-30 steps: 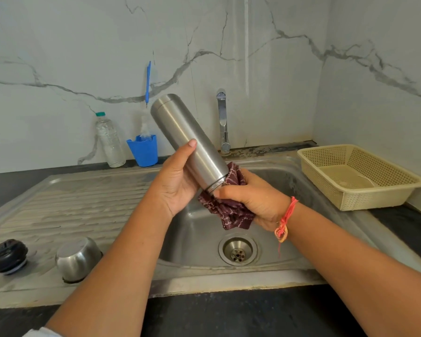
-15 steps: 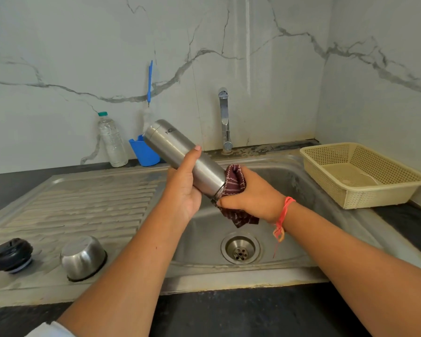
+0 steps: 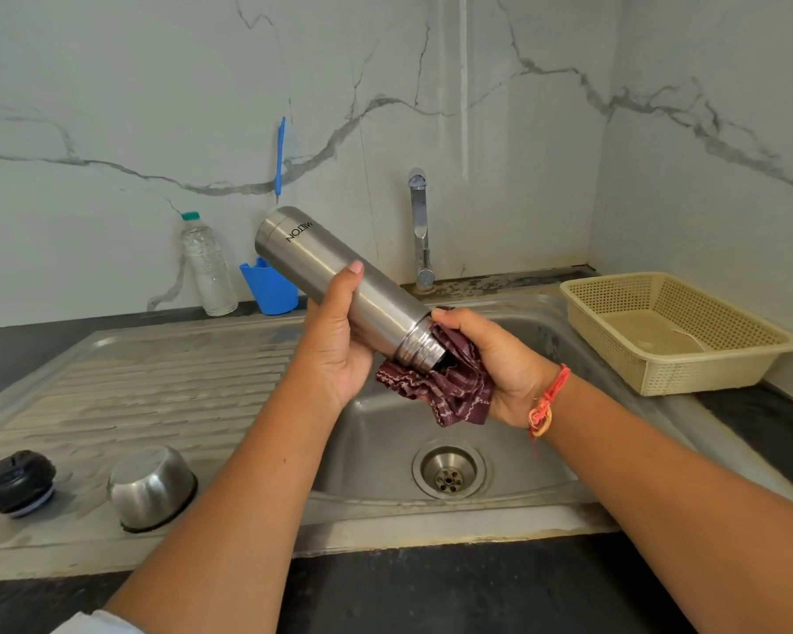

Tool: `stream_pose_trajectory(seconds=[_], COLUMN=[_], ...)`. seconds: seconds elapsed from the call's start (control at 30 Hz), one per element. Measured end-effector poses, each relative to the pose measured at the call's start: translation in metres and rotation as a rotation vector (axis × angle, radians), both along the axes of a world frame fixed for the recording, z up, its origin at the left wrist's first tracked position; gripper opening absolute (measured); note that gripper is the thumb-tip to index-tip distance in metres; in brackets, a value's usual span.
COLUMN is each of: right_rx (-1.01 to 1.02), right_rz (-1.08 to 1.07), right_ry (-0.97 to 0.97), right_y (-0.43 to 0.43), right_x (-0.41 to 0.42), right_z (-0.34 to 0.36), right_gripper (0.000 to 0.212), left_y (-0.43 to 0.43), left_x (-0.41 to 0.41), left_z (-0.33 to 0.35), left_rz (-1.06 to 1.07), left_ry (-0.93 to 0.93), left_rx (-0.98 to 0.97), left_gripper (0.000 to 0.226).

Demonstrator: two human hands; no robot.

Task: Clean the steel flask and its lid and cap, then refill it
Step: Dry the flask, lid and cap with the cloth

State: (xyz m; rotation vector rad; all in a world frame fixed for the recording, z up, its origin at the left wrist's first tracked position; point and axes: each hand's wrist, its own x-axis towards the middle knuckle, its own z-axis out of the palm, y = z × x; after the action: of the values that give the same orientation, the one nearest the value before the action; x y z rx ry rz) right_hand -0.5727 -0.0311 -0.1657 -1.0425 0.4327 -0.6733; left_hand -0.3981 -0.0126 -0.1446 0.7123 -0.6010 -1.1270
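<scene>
My left hand (image 3: 339,345) grips the steel flask (image 3: 335,276) around its middle, above the sink basin. The flask is tilted, base up and to the left, threaded mouth down to the right. My right hand (image 3: 500,363) holds a maroon patterned cloth (image 3: 445,391) against the flask's mouth, with its thumb on the neck. On the draining board at the lower left stand the black lid (image 3: 14,482) and the steel cap (image 3: 152,485), the cap upside down.
A tap (image 3: 420,226) rises behind the sink (image 3: 385,450), whose drain (image 3: 449,471) is open. A beige plastic basket (image 3: 674,331) sits at the right. A clear water bottle (image 3: 207,265) and a blue holder (image 3: 269,288) stand at the back wall.
The flask has dropped lower and tilted flatter. Its printed side has turned into view. The cloth has slipped back off the neck, so the threaded mouth now shows.
</scene>
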Motion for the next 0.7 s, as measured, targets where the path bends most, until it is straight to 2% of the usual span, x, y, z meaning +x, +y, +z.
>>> stream_pose_trajectory(seconds=[0.07, 0.17, 0.3, 0.4, 0.47, 0.6, 0.7], right_rx=[-0.029, -0.202, -0.753, -1.205, -1.401, -1.566, -1.473], right_rz=[-0.051, -0.217, -0.371, -0.438, -0.509, -0.572, -0.647], right_ry=[0.01, 0.098, 0.414, 0.704, 0.812, 0.986, 0.939], right_y=[-0.003, -0.006, 0.001, 0.001, 0.004, 0.006, 0.008], right_x=[0.001, 0.007, 0.019, 0.022, 0.025, 0.032, 0.031], right_z=[-0.002, -0.006, -0.015, -0.018, -0.018, -0.018, -0.015], right_gripper=[0.052, 0.05, 0.048, 0.08, 0.091, 0.088, 0.078], left_y=[-0.003, -0.009, -0.013, -0.014, -0.015, -0.014, -0.012], left_x=[-0.002, -0.004, -0.004, -0.006, -0.006, -0.002, -0.001], left_z=[-0.001, -0.006, -0.013, -0.013, -0.013, -0.017, -0.015], left_rz=[0.073, 0.172, 0.286, 0.337, 0.342, 0.29, 0.23], left_ry=[-0.001, 0.006, -0.01, 0.05, 0.13, 0.204, 0.185], left_rx=[0.017, 0.058, 0.133, 0.169, 0.223, 0.279, 0.234], left_gripper=[0.072, 0.064, 0.058, 0.056, 0.057, 0.065, 0.067])
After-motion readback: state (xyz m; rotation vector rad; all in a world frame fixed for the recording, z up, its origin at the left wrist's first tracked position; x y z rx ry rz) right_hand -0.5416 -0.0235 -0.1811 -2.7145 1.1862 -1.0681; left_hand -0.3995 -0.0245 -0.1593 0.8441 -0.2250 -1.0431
